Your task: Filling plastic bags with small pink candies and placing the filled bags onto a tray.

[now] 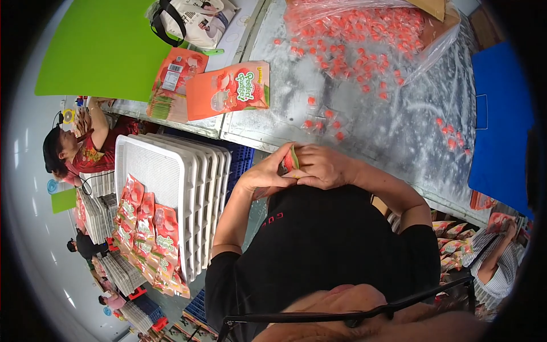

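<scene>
Close to my chest, at the table's near edge, both hands grip a red and green candy pouch [291, 161]. My left hand [266, 172] has its fingers and thumb curled round one side of it. The fingers of my right hand [323, 165] are folded over the other side. Most of the pouch is hidden by the hands, and its contents cannot be seen. Just beyond them lie several clear-wrapped red candies [329, 114]. Flat pink pouches [231, 91] lie on the table to the left, one overlapping a stack.
A large heap of wrapped candies [364, 34] spills from a clear plastic bag on the metal table [262, 131]. Stacked white trays [196, 199] stand at left, with filled pouches [151, 233] on top. Blue board [501, 125] borders the right. Other people work at left and lower right.
</scene>
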`<move>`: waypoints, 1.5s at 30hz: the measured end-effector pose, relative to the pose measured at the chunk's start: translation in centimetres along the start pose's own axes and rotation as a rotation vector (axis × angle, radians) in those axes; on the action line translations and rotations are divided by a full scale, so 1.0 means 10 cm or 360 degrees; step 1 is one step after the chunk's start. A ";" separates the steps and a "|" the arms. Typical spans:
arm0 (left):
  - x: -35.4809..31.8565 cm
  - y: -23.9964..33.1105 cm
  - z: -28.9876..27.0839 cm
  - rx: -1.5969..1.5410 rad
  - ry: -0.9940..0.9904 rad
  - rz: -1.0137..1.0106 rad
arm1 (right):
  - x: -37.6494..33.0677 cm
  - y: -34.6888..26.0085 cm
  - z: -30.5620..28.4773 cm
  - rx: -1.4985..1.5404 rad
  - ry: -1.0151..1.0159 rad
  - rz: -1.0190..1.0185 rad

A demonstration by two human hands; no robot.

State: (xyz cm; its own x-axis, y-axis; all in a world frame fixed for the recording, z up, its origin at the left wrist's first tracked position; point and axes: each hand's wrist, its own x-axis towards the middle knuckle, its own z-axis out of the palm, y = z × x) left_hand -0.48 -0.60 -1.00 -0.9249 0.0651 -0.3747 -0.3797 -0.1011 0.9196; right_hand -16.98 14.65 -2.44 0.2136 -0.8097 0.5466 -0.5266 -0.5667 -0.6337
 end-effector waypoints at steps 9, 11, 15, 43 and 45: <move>-0.12 0.14 0.11 -0.0451 -0.0146 -0.0362 | 0.01 -0.05 -0.09 0.0002 -0.0063 0.0000; -0.09 0.07 0.10 -0.0483 -0.0085 -0.0401 | -0.03 -0.05 -0.04 0.0053 -0.0111 -0.0033; -0.01 0.07 0.14 -0.0394 -0.0357 0.0237 | 0.04 -0.11 -0.09 0.0154 -0.0370 -0.0047; -0.04 -0.01 -0.01 0.0515 0.1107 0.0532 | -0.47 1.10 0.09 -0.0949 0.0045 0.0435; -0.04 -0.02 -0.01 0.0596 0.1133 0.0470 | -0.44 1.07 0.05 -0.0765 0.0213 0.0486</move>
State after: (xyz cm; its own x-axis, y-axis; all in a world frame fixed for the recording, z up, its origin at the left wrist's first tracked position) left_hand -0.07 -0.73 -1.06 -0.8258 -0.5637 0.0163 -0.2048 0.3268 0.9226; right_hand -23.14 12.06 -11.95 -0.0957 -0.8816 0.4622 -0.8688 -0.1527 -0.4711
